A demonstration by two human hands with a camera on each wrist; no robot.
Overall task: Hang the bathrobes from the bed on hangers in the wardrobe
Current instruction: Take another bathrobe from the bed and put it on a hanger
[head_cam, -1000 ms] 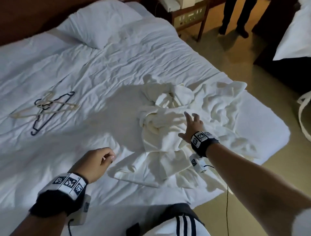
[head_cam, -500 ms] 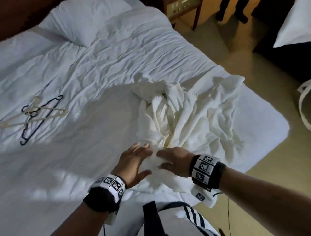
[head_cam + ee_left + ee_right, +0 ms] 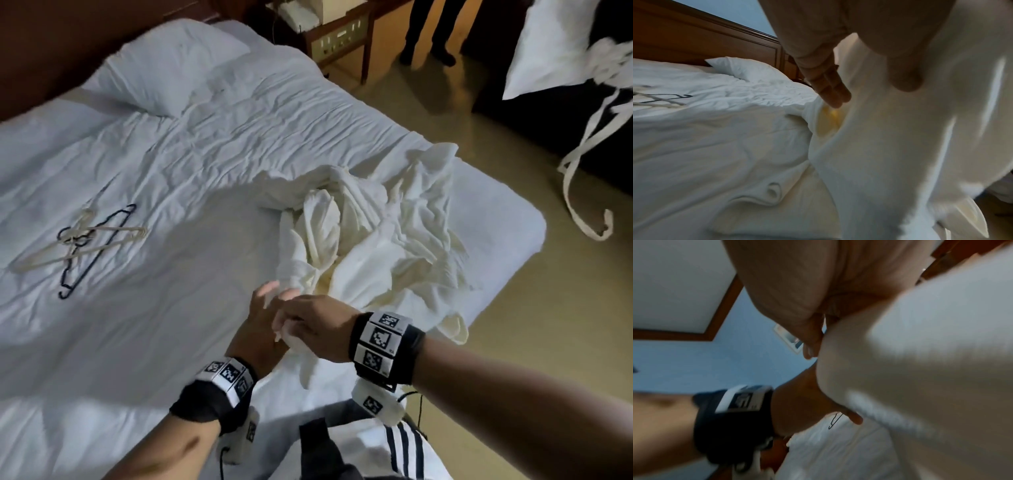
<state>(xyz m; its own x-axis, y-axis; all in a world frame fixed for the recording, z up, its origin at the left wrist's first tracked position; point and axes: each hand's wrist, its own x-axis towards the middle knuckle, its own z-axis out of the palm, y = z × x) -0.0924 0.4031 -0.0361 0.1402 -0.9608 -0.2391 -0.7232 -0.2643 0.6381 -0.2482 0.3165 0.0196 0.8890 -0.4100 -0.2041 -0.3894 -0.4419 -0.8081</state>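
Note:
A heap of cream bathrobes (image 3: pixel 376 246) lies on the right side of the bed (image 3: pixel 171 325). My right hand (image 3: pixel 308 325) grips the near end of a bathrobe, lifted slightly off the sheet; its fingers curl into the fabric (image 3: pixel 920 369). My left hand (image 3: pixel 263 315) is beside it, fingers straight, touching the same end. In the left wrist view the cloth (image 3: pixel 900 146) runs between its thumb and fingers (image 3: pixel 830 91). A beige hanger (image 3: pixel 41 262) and a dark hanger (image 3: pixel 73 279) lie crossed on the bed's left part.
A pillow (image 3: pixel 171 68) lies by the wooden headboard. Beyond the bed stand a nightstand (image 3: pixel 342 37) and a person's legs (image 3: pixel 428 31). At the right, a white pillow (image 3: pixel 561 51) and a dangling white belt (image 3: pixel 575 164) sit over tan floor.
My right hand drew back from the top of the heap to its near end and took hold of the fabric. My left hand came in beside it. The robe end has risen slightly.

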